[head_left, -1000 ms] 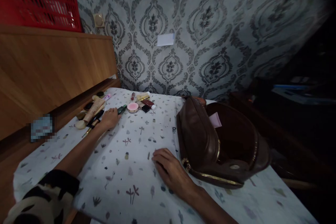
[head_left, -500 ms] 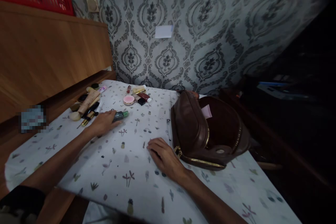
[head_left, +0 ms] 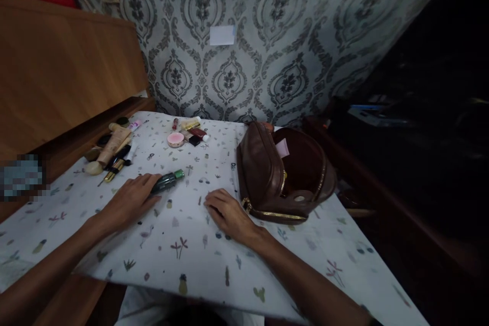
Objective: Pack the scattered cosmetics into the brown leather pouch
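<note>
My left hand (head_left: 132, 198) is closed around the near end of a dark bottle with a green cap (head_left: 168, 182), lying low over the cloth. The bottle's other end is hidden under the fingers. My right hand (head_left: 229, 218) rests on the printed tablecloth (head_left: 202, 275) with its fingers loosely bent and apart, holding nothing. Just beyond it stands a brown leather bag (head_left: 257, 168), unzipped, with a pink item (head_left: 282, 148) showing inside its opening. A round pink compact (head_left: 175, 139) lies farther back on the cloth.
Left of the bottle is a cluster of cosmetics with a beige tube (head_left: 113, 146) and dark sticks. Several small tubes (head_left: 197, 133) lie behind the compact. A wooden cabinet (head_left: 69, 66) borders the left side, and a patterned wall (head_left: 229, 0) closes off the back.
The camera view has shifted. My left hand and the bottle have come nearer to me, away from the cosmetics at the back, and more of the bottle shows. My right hand stays beside the bag.
</note>
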### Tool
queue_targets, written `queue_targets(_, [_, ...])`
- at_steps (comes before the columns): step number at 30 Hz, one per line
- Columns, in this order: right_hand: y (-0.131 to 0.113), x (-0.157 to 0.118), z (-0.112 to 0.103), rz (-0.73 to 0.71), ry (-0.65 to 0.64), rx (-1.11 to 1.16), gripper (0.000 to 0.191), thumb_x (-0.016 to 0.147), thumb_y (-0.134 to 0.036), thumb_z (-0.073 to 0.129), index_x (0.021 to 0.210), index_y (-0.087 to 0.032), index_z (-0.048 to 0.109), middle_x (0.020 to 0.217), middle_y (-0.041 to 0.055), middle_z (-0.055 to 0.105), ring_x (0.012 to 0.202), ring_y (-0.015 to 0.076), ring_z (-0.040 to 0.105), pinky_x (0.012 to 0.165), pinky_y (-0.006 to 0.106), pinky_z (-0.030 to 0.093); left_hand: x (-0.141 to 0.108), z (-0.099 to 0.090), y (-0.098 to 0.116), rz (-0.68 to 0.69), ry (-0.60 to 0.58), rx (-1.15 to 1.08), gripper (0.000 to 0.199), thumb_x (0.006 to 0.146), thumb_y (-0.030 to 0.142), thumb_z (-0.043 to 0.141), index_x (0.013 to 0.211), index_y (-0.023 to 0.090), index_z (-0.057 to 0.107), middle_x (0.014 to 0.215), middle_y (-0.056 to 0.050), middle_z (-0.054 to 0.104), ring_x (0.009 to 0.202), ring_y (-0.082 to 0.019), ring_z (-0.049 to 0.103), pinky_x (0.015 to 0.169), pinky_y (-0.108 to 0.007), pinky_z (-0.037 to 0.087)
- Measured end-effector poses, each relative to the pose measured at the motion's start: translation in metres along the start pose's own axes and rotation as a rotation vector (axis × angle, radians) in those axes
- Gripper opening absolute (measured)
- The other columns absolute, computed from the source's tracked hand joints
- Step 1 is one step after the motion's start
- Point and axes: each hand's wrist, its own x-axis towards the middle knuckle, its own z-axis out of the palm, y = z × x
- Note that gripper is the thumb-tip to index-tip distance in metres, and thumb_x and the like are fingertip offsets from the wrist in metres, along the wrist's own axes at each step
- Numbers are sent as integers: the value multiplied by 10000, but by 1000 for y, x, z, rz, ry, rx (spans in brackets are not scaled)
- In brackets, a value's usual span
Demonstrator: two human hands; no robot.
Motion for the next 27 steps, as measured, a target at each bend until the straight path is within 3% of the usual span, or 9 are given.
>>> queue_targets(7, [-1, 0, -1, 1, -2, -17, 169, 957, -119, 485, 963, -162, 648, 983, 99, 669, 981, 224, 577, 885, 377, 521, -10, 3, 1, -83, -18, -129, 583, 889, 609, 437, 1371, 286, 487, 1252, -52, 622, 1056, -268, 628, 849, -328, 507])
queue_targets(11, [-1, 0, -1, 8, -15, -42, 171, 955, -120, 486, 957, -159, 652, 970, 99, 671, 972, 223, 575, 886, 368, 514, -18, 7, 11, -99, -48, -96, 626, 889, 587, 454, 1458, 330, 412, 1293, -60, 587, 1075, -279, 625, 863, -348, 512])
queue_targets(15, [-2, 0, -1, 11, -33, -62, 168, 947, -110, 490, 961, -150, 653, 935, 99, 671, 946, 223, 573, 883, 360, 505, -27, 12, 34, 18, -26, -94, 603, 929, 512, 443, 1508, 367, 354, 1170, -64, 589, 974, -244, 637, 766, -307, 524])
queue_targets(18, [-3, -1, -1, 19, -33, -55, 161, 945, -120, 495, 995, -164, 642, 944, 89, 661, 961, 220, 574, 898, 358, 496, -31, 24, 54, 106, 20, -68, 532, 933, 445, 445, 1461, 384, 433, 1108, -63, 560, 929, -231, 624, 707, -291, 529])
queue_targets(21, [-6, -3, -2, 46, 5, -50, 160, 925, -136, 526, 1056, -178, 609, 975, 85, 639, 1008, 230, 560, 926, 376, 490, -32, 39, 69, 163, 89, -36, 494, 912, 330, 453, 1398, 398, 513, 1178, -79, 547, 986, -245, 622, 729, -307, 550])
queue_targets(24, [-11, -5, -4, 105, 66, -53, 325, 881, -144, 567, 1202, -182, 535, 1152, 116, 592, 1125, 239, 529, 982, 393, 476, -28, 49, 74, 201, 151, -104, 512, 919, 297, 425, 1413, 410, 496, 1241, -88, 569, 966, -245, 658, 724, -323, 575])
queue_targets(27, [-14, -5, -8, 128, 34, -45, 412, 851, -145, 574, 1257, -177, 515, 1262, 131, 548, 1189, 232, 524, 1016, 360, 463, -18, 47, 67, 263, 84, -306, 503, 929, 389, 471, 1430, 436, 471, 1274, -53, 615, 975, -237, 687, 763, -304, 598])
